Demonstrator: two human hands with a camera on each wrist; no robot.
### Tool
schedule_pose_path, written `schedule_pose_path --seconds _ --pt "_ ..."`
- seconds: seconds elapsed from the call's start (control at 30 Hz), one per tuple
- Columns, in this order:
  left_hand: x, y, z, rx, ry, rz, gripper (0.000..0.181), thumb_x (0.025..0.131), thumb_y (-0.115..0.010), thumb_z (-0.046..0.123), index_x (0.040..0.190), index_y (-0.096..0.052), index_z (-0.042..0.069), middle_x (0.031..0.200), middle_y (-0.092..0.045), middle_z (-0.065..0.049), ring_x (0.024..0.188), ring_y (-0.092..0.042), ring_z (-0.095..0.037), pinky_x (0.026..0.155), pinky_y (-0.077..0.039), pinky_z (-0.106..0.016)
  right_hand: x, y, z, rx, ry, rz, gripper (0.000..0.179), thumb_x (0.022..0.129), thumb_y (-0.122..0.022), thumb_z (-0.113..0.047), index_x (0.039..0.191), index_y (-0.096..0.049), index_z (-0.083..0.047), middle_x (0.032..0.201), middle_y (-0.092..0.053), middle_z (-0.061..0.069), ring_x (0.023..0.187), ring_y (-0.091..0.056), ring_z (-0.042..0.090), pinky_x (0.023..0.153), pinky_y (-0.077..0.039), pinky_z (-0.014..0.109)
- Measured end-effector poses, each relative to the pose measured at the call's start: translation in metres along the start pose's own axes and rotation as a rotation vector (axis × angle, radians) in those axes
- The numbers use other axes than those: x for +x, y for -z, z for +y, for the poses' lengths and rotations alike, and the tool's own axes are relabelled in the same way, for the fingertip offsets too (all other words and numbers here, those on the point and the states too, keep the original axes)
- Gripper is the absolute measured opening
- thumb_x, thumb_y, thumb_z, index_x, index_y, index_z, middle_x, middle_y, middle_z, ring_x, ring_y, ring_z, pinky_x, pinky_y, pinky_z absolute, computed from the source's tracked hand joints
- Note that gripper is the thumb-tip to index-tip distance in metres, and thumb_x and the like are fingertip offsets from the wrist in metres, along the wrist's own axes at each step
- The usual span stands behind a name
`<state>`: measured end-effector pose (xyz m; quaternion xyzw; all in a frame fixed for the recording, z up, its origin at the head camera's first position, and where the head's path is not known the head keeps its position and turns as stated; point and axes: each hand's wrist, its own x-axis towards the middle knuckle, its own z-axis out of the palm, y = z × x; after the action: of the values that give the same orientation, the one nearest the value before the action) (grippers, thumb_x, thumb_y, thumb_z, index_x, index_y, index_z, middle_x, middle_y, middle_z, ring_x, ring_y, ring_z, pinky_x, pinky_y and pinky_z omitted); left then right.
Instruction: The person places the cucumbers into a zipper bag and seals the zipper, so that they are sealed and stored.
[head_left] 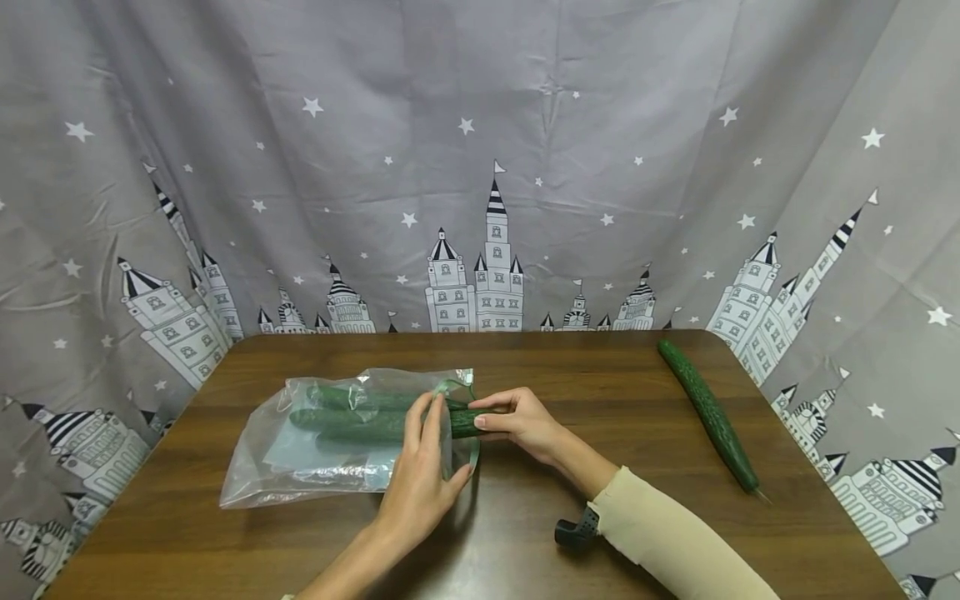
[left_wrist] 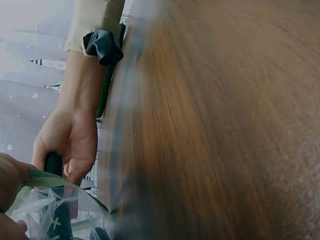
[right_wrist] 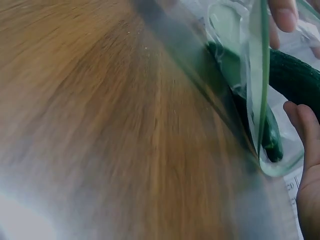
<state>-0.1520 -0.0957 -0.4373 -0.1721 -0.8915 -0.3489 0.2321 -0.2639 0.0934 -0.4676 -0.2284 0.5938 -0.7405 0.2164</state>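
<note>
A clear zip bag with a green-edged mouth lies at the table's left, opening to the right. Inside it are cucumbers, seen dimly through the plastic. My left hand holds the bag at its mouth, fingers over the top edge and thumb apart near the lower edge. My right hand grips the end of a dark green cucumber, whose other part lies within the bag. In the right wrist view, another cucumber shows beside the green rim. The left hand's contact with the film is partly hidden.
A single cucumber lies slantwise at the right of the brown wooden table. Behind the table hangs a grey curtain with castles and stars. A black wrist device sits at the right sleeve.
</note>
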Motion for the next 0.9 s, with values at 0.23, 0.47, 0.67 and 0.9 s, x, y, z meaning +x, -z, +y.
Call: schedule_pose_path --seconds 0.23,0.47,0.67,0.9 --pt "0.0 -0.001 0.0 -0.021 0.002 0.014 0.111 0.067 -0.096 -0.001 0.155 -0.03 -0.01 0.155 -0.03 -0.027 0.12 -0.058 -0.045 0.094 -0.058 -0.047 0.008 -0.01 0.004 -0.071 -0.045 0.074 0.035 0.092 -0.075 0.003 0.123 -0.066 0.016 0.114 -0.073 0.019 0.096 -0.073 0.023 0.088 -0.061 0.045" --pt "0.0 0.0 -0.002 -0.016 0.007 0.018 0.111 0.066 -0.097 -0.003 0.155 -0.031 -0.01 0.155 -0.03 -0.027 0.118 -0.059 -0.044 0.09 -0.059 -0.045 0.0 -0.006 -0.004 -0.291 -0.061 0.112 0.035 0.089 -0.082 -0.007 0.12 -0.073 0.006 0.117 -0.071 0.017 0.093 -0.074 0.025 0.081 -0.063 0.038" --pt "0.0 0.0 -0.001 -0.021 0.02 0.002 0.11 0.067 -0.096 -0.002 0.155 -0.03 -0.01 0.155 -0.03 -0.026 0.122 -0.057 -0.044 0.095 -0.057 -0.047 -0.01 0.012 -0.01 -0.381 -0.046 -0.03 0.043 0.089 -0.076 0.001 0.131 -0.068 0.005 0.129 -0.068 0.015 0.101 -0.069 0.019 0.084 -0.058 0.028" --pt "-0.001 0.001 0.0 -0.03 0.015 -0.003 0.11 0.068 -0.095 -0.003 0.155 -0.029 -0.012 0.156 -0.029 -0.026 0.126 -0.055 -0.044 0.099 -0.055 -0.046 -0.007 0.019 -0.003 -0.234 -0.072 -0.021 0.038 0.09 -0.076 0.003 0.126 -0.067 0.012 0.117 -0.071 0.02 0.097 -0.071 0.021 0.088 -0.06 0.035"
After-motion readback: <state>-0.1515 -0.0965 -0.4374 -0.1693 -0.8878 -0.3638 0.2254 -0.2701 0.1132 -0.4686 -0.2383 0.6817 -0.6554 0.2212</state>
